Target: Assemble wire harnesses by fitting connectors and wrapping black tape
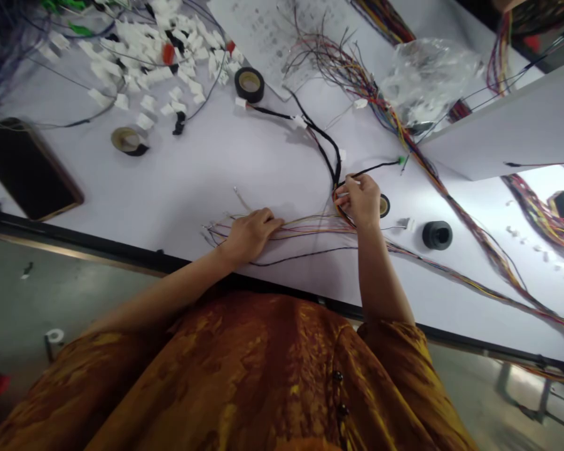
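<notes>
My left hand (251, 238) rests low over the table with its fingers closed around several thin loose wires (305, 227), whose stripped ends poke out on its left side. To the right, my right hand (363, 199) pinches the wire harness (337, 168) where its black-taped branches meet the bare coloured wires. A small white piece shows by those fingertips; its kind is unclear. One taped branch ends in a green connector (401, 161), another in a white connector (241, 104). A tape roll (384, 205) lies partly hidden behind my right hand.
White connectors (145, 75) are heaped at the back left, near a phone (31, 169). A black tape roll (249, 84) lies by a printed sheet (263, 31). A long wire bundle (444, 188) crosses the right side, beside a black cylinder (437, 235) and a white panel (507, 125).
</notes>
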Demonstrator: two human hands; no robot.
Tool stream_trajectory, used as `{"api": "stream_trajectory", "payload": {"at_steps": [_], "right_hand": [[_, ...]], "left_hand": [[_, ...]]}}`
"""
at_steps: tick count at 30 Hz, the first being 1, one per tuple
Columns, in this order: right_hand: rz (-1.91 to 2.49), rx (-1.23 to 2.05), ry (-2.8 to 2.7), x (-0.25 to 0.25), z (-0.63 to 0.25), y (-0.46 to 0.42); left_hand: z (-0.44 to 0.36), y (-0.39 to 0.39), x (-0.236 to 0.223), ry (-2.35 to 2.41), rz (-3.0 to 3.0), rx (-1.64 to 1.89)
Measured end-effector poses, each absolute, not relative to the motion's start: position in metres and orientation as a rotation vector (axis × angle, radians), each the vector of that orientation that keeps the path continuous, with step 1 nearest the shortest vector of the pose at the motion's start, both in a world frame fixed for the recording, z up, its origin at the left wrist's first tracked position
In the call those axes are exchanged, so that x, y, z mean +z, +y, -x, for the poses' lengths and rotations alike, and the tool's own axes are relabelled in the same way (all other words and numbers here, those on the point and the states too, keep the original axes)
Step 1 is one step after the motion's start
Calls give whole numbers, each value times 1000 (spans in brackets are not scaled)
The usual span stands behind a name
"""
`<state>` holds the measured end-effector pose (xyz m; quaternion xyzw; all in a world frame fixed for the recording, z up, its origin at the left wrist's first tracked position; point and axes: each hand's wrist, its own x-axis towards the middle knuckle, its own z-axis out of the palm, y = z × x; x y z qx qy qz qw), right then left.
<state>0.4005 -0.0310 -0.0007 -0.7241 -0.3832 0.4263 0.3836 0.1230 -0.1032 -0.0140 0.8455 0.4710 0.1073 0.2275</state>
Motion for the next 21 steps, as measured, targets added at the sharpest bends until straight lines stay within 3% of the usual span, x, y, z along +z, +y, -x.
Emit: {"api": "stream_trajectory", "payload": {"at_steps": [11, 18, 21], "right_hand": [[1646, 646, -2402, 25, -384, -70], [1818, 865, -1679, 8, -365, -23], [1873, 913, -1637, 4, -351, -16]], "left_hand": [[-112, -96, -12, 1288, -2318, 317], [-78, -87, -11, 1477, -2329, 305], [-54, -76, -12, 1594, -2330, 296]]}}
